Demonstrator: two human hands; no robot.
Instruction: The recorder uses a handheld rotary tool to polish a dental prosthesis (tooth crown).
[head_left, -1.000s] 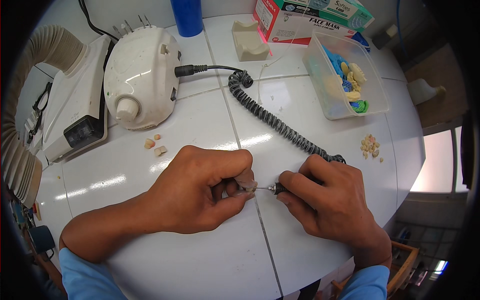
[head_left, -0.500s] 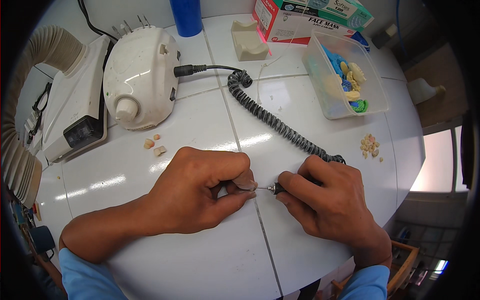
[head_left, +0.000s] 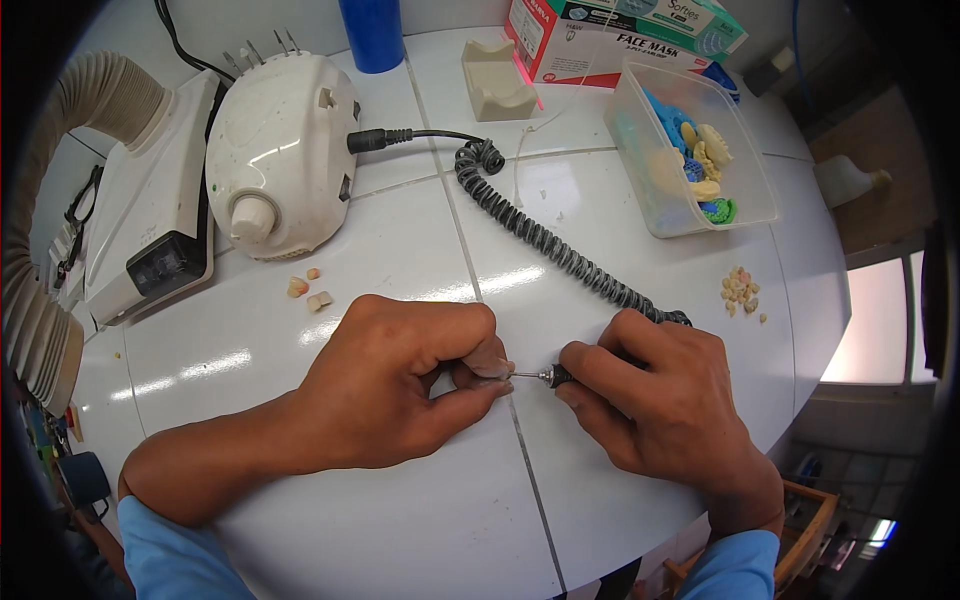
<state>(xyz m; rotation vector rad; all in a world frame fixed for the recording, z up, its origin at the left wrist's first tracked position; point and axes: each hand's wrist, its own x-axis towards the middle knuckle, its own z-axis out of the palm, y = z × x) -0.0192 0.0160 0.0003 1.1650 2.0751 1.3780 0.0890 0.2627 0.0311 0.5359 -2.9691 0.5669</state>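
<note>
Above the white tiled tabletop, my right hand grips a rotary handpiece, its thumb and fingers closed round the dark body. A thin metal bur points left from the handpiece, its tip at the fingertips of my left hand. Those fingers are pinched together; whatever small thing they hold is hidden. From behind my right hand a coiled black cord runs to a white control unit with a round knob. A few small pinkish and cream pieces lie beyond my left hand.
A clear plastic tub with blue, green and cream pieces stands at the back right. Nearer lies a pile of small tooth-like pieces. Behind are a cream handpiece rest, a blue cylinder and boxes. A ribbed hose curves at left.
My right hand and the handpiece have shifted a hair to the right. My left hand keeps its pinch in almost the same place.
</note>
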